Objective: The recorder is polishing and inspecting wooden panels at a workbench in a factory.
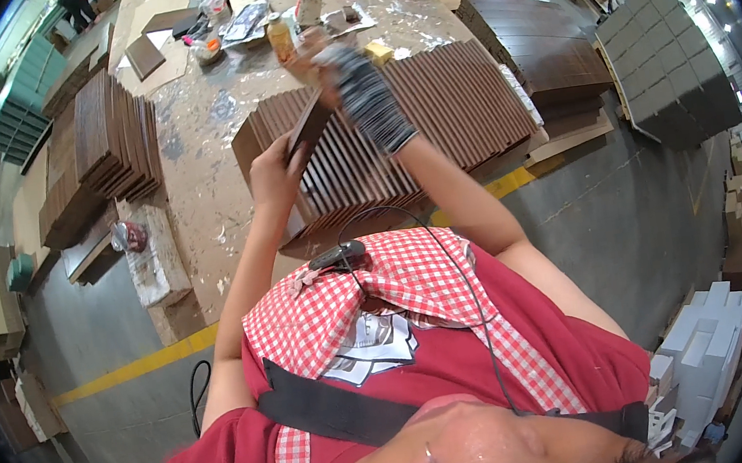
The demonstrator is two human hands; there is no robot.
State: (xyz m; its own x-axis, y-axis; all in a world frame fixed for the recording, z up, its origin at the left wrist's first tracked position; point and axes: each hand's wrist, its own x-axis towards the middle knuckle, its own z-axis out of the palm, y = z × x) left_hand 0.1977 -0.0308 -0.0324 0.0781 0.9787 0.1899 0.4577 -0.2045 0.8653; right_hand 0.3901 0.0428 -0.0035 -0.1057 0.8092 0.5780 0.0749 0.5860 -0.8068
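My left hand [273, 175] is closed around the lower end of a narrow, dark brown wooden board [311, 127], held tilted above the table. At the upper end of that board is my right hand [317, 62], in a grey striped glove or sleeve [365, 95] that covers the wrist. Motion smears its fingers, so I cannot tell whether they grip the board or something small. Beneath both hands, a long row of brown boards [457, 103] stands on edge, packed side by side.
The worktable [213, 172] is stained with paint. Further back are an amber bottle [280, 36], a white can [310, 5], a yellow sponge-like block [378, 53] and an orange-lidded jar [207, 51]. Board stacks [109, 138] [537, 43] flank the row. A red tin [128, 235] stands at left.
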